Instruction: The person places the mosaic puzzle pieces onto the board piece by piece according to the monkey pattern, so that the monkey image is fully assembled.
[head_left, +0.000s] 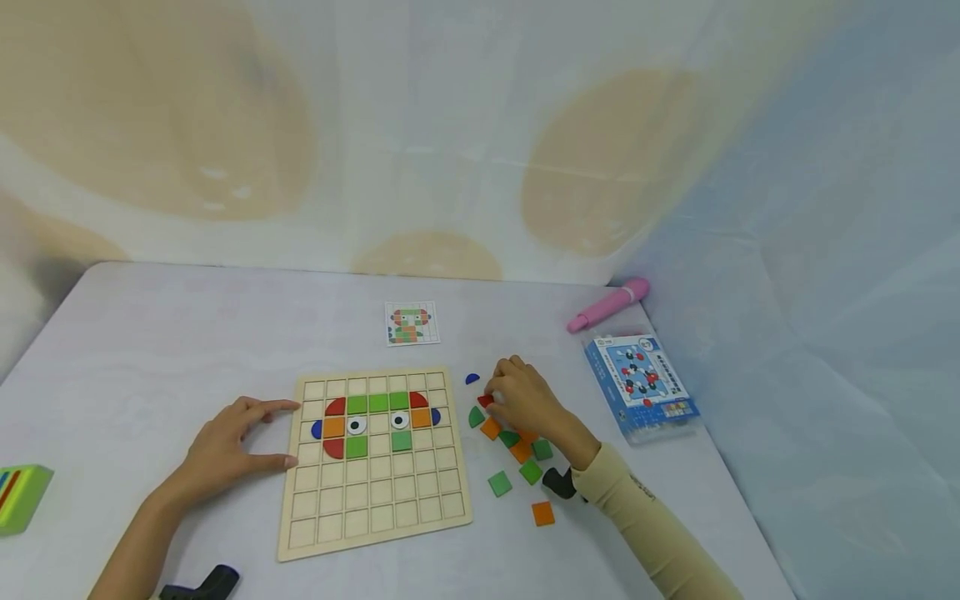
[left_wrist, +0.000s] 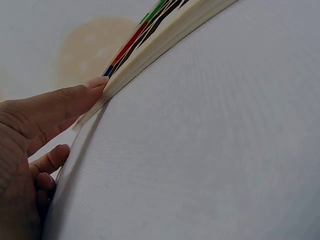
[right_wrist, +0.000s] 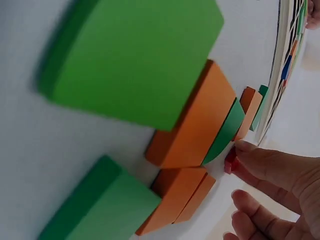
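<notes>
A square wooden grid board [head_left: 375, 492] lies on the table, with red, green, orange and blue pieces and two eye pieces set in its upper cells. My left hand [head_left: 228, 442] touches its left edge with thumb and index finger spread apart; in the left wrist view the thumb [left_wrist: 75, 100] rests against the board's side. To the right of the board, my right hand [head_left: 528, 400] pinches a red piece [right_wrist: 231, 161] between thumb and index finger, above a loose group of orange and green pieces. A dark blue half-round piece [head_left: 472, 378] lies just left of that hand.
A small pattern card [head_left: 412, 323] lies behind the board. Toward the right edge are a pink microphone-shaped object [head_left: 609, 307] and a blue box [head_left: 641, 385]. A lime-green object [head_left: 22, 500] sits at the far left. One orange square [head_left: 543, 513] lies nearer the front.
</notes>
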